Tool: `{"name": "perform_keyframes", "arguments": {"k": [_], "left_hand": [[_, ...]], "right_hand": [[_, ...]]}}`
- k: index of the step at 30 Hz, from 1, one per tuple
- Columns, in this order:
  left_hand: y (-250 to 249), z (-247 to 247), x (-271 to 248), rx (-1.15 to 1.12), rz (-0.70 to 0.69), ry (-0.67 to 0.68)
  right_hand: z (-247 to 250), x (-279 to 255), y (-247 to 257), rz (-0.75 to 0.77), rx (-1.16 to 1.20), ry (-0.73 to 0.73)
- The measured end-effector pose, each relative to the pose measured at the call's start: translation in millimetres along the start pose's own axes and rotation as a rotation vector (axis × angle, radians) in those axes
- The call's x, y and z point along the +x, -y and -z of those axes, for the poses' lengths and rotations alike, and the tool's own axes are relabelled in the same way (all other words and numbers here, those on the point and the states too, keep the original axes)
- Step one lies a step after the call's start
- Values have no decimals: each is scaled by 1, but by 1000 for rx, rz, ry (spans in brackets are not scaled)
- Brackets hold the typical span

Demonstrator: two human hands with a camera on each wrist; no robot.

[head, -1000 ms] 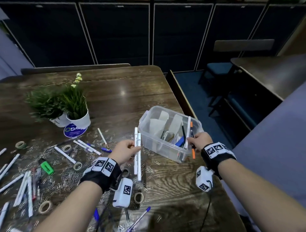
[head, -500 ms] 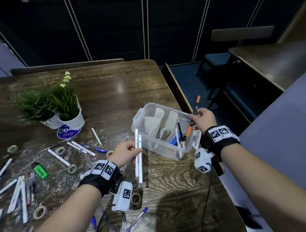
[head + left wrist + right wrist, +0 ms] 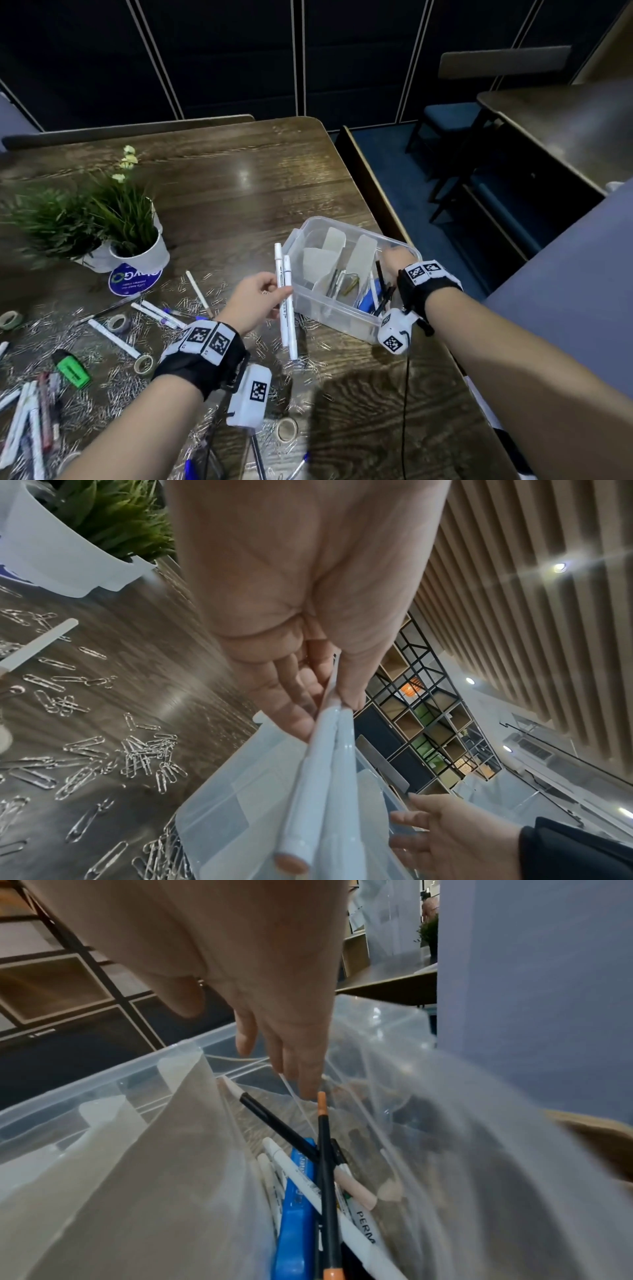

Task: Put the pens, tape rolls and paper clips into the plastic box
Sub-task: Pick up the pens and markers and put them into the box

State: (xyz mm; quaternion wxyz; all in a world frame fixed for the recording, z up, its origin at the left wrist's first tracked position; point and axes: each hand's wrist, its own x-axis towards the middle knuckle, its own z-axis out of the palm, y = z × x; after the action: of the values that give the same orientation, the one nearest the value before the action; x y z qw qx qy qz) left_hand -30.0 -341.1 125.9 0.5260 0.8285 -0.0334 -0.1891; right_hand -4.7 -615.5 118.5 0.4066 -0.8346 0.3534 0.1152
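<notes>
Your left hand (image 3: 255, 301) pinches 2 white pens (image 3: 286, 301) between thumb and fingers at the centre of the head view, held upright just left of the plastic box (image 3: 342, 317) and clear of the table (image 3: 222, 192). Your right hand (image 3: 394, 258) reaches into the box's right compartment at centre right, fingers straight and slightly apart, holding nothing; in the right wrist view its fingertips (image 3: 310, 1088) hover just above the top of the orange-tipped pen (image 3: 325, 1164), which leans among other pens. The risk, as I judge it, sits in that crowded compartment: the pens cross each other, so 2 more dropped in upright could catch on them and tip over the rim. The pinch is high on the barrels, so 1 pen may slip free. Your right wrist hangs near the box's front wall and could shove the light box. Many paper clips (image 3: 144, 373), tape rolls (image 3: 118, 322) and pens remain at lower left.
</notes>
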Motion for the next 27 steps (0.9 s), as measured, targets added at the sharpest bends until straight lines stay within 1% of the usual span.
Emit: {"name": "perform_keyframes", "arguments": {"k": [3,6,8,10,13,16,19,21,23,25,27], "left_hand": [[5,1,3,1,6,2],[12,1,7,-36,25,9],[16,0,10,-55,34,11],[18,-1,11,-68,34,9],[21,-1,13,-79,32,4],[23,0,13,-64,35,-7],[25,1,12,-63,37,-13],[26,2,12,-74,49,-7],[26,2,12,-77,58,0],[24,2,10,-67,60,4],[23,1,9,-67,67,7]], "right_hand": [[-3,7,1,-31,123,35],[-8,15,-4,-153,291,22],[-13,19,-7,-209,323,77],[-17,25,-11,-254,387,95],[-21,38,-17,-251,388,89],[-20,31,-14,-262,399,97],[-23,42,-23,-249,403,102],[-21,41,-23,-269,440,102],[-17,23,-15,-276,412,97],[-17,17,-11,-211,361,89],[-17,15,-12,-177,322,81]]}}
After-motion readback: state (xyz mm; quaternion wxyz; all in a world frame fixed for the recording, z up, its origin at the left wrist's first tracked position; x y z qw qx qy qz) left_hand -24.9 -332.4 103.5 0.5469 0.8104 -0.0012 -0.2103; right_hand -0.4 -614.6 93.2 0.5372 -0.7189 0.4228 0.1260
